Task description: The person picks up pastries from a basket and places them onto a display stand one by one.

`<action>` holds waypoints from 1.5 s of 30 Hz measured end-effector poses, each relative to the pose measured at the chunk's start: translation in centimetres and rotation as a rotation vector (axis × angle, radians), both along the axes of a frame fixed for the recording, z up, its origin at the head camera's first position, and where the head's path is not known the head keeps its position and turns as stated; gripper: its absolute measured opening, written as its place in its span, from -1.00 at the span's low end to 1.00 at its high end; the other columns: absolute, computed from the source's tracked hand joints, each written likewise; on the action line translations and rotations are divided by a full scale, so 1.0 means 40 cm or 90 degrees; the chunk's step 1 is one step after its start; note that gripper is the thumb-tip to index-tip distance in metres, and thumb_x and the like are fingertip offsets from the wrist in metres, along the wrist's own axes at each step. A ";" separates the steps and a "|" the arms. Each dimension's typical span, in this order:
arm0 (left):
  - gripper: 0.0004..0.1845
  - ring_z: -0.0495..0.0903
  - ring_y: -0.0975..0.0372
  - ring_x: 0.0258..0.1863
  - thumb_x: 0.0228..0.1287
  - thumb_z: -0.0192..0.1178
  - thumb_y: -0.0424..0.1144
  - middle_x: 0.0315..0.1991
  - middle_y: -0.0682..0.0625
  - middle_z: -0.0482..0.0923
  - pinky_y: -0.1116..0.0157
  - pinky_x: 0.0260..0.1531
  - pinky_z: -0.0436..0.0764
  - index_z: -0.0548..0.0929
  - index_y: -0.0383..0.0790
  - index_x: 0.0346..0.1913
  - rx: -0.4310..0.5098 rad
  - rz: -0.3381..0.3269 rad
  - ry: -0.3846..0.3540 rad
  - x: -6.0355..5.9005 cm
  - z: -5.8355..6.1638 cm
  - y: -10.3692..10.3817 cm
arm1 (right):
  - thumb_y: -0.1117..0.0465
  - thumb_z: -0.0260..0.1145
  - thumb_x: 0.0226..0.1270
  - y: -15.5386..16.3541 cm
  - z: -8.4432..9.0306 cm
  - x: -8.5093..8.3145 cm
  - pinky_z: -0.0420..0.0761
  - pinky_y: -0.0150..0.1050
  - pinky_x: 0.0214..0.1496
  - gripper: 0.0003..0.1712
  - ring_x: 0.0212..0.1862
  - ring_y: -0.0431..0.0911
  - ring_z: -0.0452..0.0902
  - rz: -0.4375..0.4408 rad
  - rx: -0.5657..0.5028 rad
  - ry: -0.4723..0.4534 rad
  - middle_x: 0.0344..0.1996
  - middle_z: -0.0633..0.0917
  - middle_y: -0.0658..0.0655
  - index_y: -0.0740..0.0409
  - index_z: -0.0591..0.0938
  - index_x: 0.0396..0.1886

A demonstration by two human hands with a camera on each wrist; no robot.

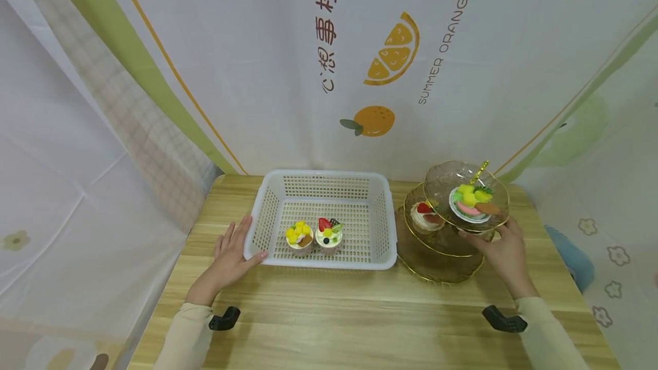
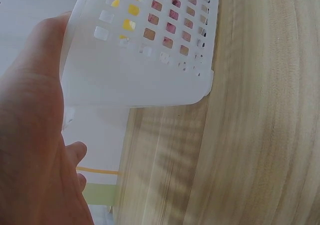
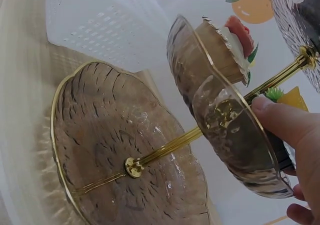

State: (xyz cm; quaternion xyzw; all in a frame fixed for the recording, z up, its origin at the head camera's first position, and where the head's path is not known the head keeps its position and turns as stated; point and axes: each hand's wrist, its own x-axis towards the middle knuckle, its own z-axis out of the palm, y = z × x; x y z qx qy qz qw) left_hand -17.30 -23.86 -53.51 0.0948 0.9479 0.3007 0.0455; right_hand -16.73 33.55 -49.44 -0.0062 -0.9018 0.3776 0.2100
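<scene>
My left hand (image 1: 228, 256) rests against the left end of the white plastic basket (image 1: 329, 264), its thumb at the front corner and the other fingers extended along the side. Two cupcakes stand in the basket: a yellow-topped one (image 1: 300, 235) and a strawberry-topped one (image 1: 329, 234). My right hand (image 1: 506, 253) reaches under the top tier of a three-tier glass cake stand (image 1: 437, 270). There, over the middle plate (image 3: 220, 115), the thumb and fingers pinch a small dark-based cake with yellow and green topping (image 3: 294, 99). The top plate partly hides this cake in the head view.
A cupcake with a strawberry (image 1: 426, 217) sits on the stand's middle plate. Another dessert with yellow and pink pieces (image 1: 470, 203) is on the top plate. A gold rod (image 3: 170, 146) joins the tiers. Behind the wooden table (image 1: 360, 324) hangs a printed curtain (image 1: 277, 101).
</scene>
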 end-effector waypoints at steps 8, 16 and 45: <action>0.05 -0.41 -0.25 0.58 0.33 0.15 0.20 0.63 -0.20 -0.29 -0.39 0.39 -0.39 -0.24 -0.14 0.61 -0.007 0.003 -0.015 0.004 -0.006 -0.004 | 0.15 0.61 0.00 0.002 -0.008 0.005 0.29 0.40 0.22 -0.24 0.29 0.35 0.31 0.000 -0.012 -0.041 0.27 0.47 0.40 0.27 0.56 0.23; 0.06 -0.41 -0.26 0.58 0.33 0.15 0.21 0.64 -0.19 -0.31 -0.40 0.39 -0.38 -0.24 -0.15 0.61 -0.010 0.002 -0.014 -0.005 -0.007 -0.005 | 0.05 0.55 0.10 0.010 0.004 0.020 0.16 0.53 0.26 -0.08 0.41 0.47 0.10 0.004 -0.031 -0.110 0.42 0.27 0.45 0.20 0.38 0.43; 0.21 -0.36 -0.19 0.60 0.17 0.30 0.23 0.63 -0.22 -0.34 -0.32 0.46 -0.31 -0.21 -0.29 0.59 -0.076 -0.049 0.054 -0.052 0.035 0.021 | 0.26 0.62 -0.07 -0.405 -0.025 0.072 0.59 -0.39 0.19 -0.18 0.15 -0.05 0.61 0.217 -0.003 0.145 0.12 0.70 0.16 0.20 0.55 0.28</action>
